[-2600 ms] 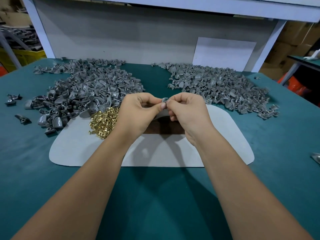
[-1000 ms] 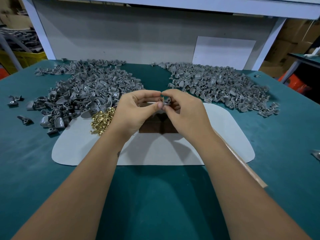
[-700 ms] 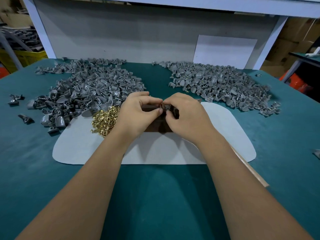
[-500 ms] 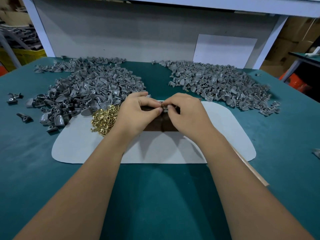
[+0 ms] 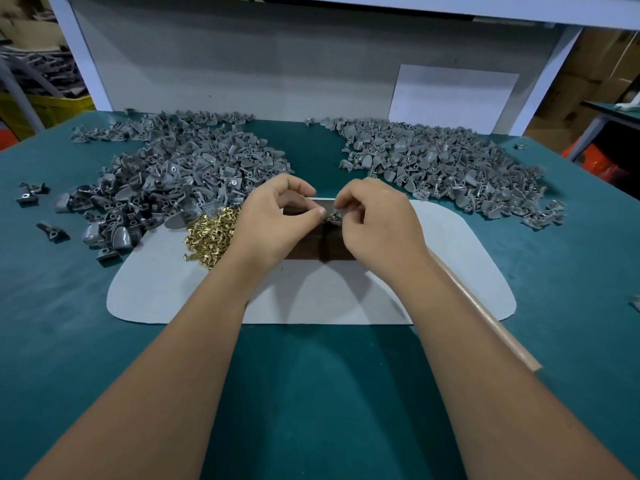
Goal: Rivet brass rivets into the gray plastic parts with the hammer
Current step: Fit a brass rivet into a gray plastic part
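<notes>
On your teal bench (image 5: pixel 69 306), the upper-right heap of gray plastic parts (image 5: pixel 450 168) shows brass, seemingly riveted; the upper-left heap (image 5: pixel 173 174) awaits. At center, your left hand (image 5: pixel 273 223) and right hand (image 5: pixel 377 226) pinch one small gray part (image 5: pixel 333 216) between curled fingers.

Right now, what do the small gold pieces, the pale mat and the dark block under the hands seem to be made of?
The gold pieces look like brass: bright yellow and shiny. The pale mat looks like matte felt or thin leather, flat with a cut edge; I cannot tell which. The dark block is brown with a dull sheen, perhaps rusted steel or wood.
</notes>
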